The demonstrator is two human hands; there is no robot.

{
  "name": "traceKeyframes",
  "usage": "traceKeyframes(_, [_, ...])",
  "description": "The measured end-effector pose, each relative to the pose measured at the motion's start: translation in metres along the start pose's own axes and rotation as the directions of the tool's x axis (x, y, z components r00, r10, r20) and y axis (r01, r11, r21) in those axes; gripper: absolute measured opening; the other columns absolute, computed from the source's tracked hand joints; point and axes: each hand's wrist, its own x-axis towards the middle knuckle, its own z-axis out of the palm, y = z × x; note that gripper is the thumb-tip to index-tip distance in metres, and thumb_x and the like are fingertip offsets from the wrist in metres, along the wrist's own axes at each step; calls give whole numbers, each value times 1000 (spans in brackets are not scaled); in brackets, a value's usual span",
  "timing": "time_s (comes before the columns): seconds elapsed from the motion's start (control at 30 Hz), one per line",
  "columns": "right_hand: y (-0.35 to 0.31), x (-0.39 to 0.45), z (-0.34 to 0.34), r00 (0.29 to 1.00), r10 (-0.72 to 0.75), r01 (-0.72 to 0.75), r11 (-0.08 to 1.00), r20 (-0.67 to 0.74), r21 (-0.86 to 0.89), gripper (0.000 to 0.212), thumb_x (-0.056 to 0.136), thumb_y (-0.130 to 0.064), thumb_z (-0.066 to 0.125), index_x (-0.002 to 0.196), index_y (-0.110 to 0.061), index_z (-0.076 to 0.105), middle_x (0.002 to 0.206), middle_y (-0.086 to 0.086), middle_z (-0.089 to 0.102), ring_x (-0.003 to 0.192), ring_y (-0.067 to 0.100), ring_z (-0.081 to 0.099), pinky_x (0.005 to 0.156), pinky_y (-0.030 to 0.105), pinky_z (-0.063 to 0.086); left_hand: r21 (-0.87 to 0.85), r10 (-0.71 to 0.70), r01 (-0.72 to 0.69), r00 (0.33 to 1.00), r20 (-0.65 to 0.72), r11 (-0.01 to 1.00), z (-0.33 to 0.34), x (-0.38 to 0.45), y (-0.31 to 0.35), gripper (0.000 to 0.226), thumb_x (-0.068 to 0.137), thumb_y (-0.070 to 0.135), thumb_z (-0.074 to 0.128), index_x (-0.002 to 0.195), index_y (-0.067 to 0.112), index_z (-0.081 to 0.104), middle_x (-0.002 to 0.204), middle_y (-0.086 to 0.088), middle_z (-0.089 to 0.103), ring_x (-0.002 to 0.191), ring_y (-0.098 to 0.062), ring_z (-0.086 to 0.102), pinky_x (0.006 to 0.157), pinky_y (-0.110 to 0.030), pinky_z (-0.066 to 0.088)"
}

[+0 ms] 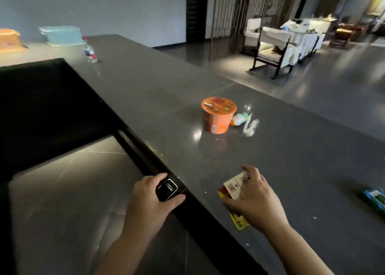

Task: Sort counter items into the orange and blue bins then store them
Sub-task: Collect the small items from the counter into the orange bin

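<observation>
1. Mid surface [145,91] is blocked by an orange cup [218,115], with a small bottle [239,119] and a wrapped utensil [251,126] just beside it.
2. A wide bare strip is left between the cup and the far bottle [90,53].
3. The right edge is taken by a green packet [374,199].
4. The far left end is held by the orange bin [10,40] and blue bin [62,36].

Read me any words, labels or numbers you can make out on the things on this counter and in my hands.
Nothing reads clearly.
Small black box in left hand: white lettering, too small.
Packet under right hand: barcode and print, blurred.
Orange noodle cup: label blurred.
Small bottle: label blurred.
Green packet: unreadable.
</observation>
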Motion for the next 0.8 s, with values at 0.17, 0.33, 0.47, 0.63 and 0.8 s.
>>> traceKeyframes(0.17, [-91, 12, 73, 993, -98, 95, 994, 69, 52, 93, 55, -50, 77, 134, -38, 30, 112, -17, 45, 99, 10, 52, 73, 28, 40, 54, -142, 148, 985, -98, 988, -93, 16, -81, 63, 56, 44, 85, 113, 29, 63, 99, 14, 54, 100, -13, 50, 80, -31, 42])
traceKeyframes(0.33, [-171, 20, 132, 970, -186, 177, 982, 154, 71, 91, 59, -48, 77, 135, -37, 29, 122, -15, 48, 102, 9, 53, 73, 26, 42, 69, -175, 190, 968, -182, 979, -165, 35, -131, 57, 56, 43, 86, 108, 33, 63, 92, 19, 51, 95, -15, 51, 77, -32, 42])
traceKeyframes(0.47, [-224, 40, 171, 944, -255, 249, 967, 208, 54, 92, 60, -51, 77, 137, -36, 28, 123, -14, 49, 101, 8, 52, 74, 28, 46, 24, -217, 228, 950, -225, 973, -195, 52, -161, 59, 58, 44, 85, 111, 33, 61, 94, 20, 51, 94, -12, 51, 78, -31, 44])
traceKeyframes(0.63, [-286, 78, 227, 892, -346, 338, 938, 293, 79, 95, 61, -50, 78, 139, -36, 26, 122, -12, 48, 105, 11, 54, 83, 35, 51, 19, -301, 321, 904, -304, 947, -231, 80, -212, 60, 60, 47, 83, 113, 34, 60, 97, 17, 53, 97, -13, 52, 83, -36, 48])
traceKeyframes(0.8, [-348, 138, 293, 852, -419, 394, 908, 314, 145, 94, 58, -51, 77, 138, -37, 28, 119, -12, 48, 104, 11, 54, 80, 34, 50, 58, -318, 372, 857, -405, 927, -264, 144, -265, 61, 59, 53, 80, 113, 35, 58, 92, 27, 45, 95, -6, 45, 76, -27, 39])
